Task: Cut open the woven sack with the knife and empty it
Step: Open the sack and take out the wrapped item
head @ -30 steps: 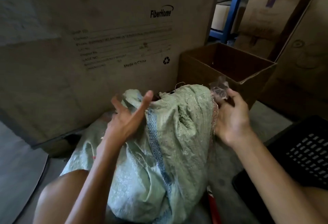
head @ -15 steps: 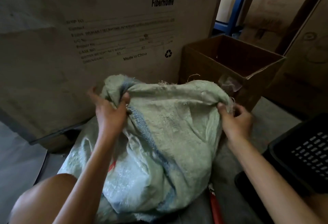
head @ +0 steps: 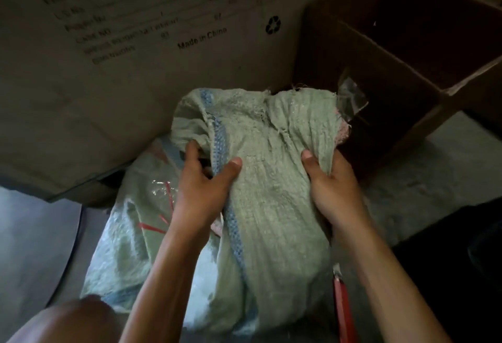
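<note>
The pale green woven sack (head: 271, 193) with a blue stripe stands on the floor in the middle, its frayed open top folded over. My left hand (head: 203, 187) grips the cloth by the blue stripe on the left side. My right hand (head: 330, 179) grips the sack's right edge, thumb on top. A knife with a red handle (head: 342, 304) lies on the floor beside the sack's lower right, touched by neither hand. A crumpled bit of clear plastic (head: 350, 95) shows at the sack's top right corner.
A large printed cardboard box (head: 122, 57) stands right behind the sack. An open brown carton (head: 407, 51) stands to the right. A black plastic crate (head: 461, 261) sits at the lower right. My knee (head: 68, 321) shows at the bottom left. Grey floor (head: 32, 234) lies left.
The view has tilted down and closer. Both hands have slid lower along the sack's sides and bunched the cloth, the folded top now standing above them.
</note>
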`<state>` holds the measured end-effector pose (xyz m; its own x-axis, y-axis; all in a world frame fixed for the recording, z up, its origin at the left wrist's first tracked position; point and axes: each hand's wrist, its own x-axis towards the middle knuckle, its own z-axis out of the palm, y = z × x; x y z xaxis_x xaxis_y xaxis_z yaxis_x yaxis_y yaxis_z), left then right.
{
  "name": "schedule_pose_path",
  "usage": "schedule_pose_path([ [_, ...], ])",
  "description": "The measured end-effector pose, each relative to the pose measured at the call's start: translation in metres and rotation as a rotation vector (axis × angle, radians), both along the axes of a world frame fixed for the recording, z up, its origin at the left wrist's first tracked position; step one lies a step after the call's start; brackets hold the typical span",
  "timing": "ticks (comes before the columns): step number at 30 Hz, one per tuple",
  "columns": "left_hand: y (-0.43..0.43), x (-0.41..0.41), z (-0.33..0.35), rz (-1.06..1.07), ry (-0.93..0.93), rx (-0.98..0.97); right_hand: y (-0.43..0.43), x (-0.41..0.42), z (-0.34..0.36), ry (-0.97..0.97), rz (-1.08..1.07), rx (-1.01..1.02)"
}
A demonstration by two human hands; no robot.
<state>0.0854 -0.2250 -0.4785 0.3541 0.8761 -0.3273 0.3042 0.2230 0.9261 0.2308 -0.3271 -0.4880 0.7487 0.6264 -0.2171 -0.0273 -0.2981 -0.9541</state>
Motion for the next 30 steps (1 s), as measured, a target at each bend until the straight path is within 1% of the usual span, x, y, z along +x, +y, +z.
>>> schedule_pose_path([
  [1, 0.005, -0.002, 0.006, 0.022, 0.021, 0.033, 0.004, -0.007, 0.002, -0.106, -0.088, -0.007],
  [2, 0.007, -0.003, 0.016, 0.034, 0.039, 0.059, 0.006, -0.013, 0.007, -0.138, -0.164, 0.015],
  [3, 0.010, -0.004, 0.030, 0.064, 0.050, 0.084, 0.007, -0.019, 0.017, -0.106, -0.211, 0.054],
  [6, 0.011, -0.016, 0.089, 0.108, 0.047, 0.100, 0.001, -0.038, 0.069, 0.132, -0.250, 0.158],
  [9, -0.002, -0.036, 0.170, 0.134, 0.004, 0.012, -0.026, -0.064, 0.145, 0.260, -0.233, 0.152],
  [11, -0.017, -0.053, 0.233, 0.137, -0.005, -0.004, -0.047, -0.088, 0.203, 0.314, -0.232, 0.108],
  [15, -0.054, -0.087, 0.369, 0.081, 0.051, -0.056, -0.059, -0.130, 0.337, 0.258, -0.195, -0.009],
  [19, -0.070, -0.121, 0.503, -0.017, 0.207, 0.027, -0.059, -0.152, 0.465, 0.306, -0.151, -0.116],
  [21, -0.055, -0.137, 0.559, -0.002, 0.198, 0.034, -0.060, -0.160, 0.516, 0.283, -0.137, -0.114],
  [24, -0.022, -0.147, 0.614, -0.086, 0.159, 0.120, -0.063, -0.162, 0.585, 0.225, -0.142, -0.068],
  [26, -0.012, -0.137, 0.645, -0.173, 0.128, 0.176, -0.080, -0.159, 0.625, 0.142, -0.151, -0.027],
  [30, -0.043, -0.101, 0.692, -0.394, -0.027, 0.224, -0.147, -0.161, 0.678, 0.011, -0.221, -0.030],
])
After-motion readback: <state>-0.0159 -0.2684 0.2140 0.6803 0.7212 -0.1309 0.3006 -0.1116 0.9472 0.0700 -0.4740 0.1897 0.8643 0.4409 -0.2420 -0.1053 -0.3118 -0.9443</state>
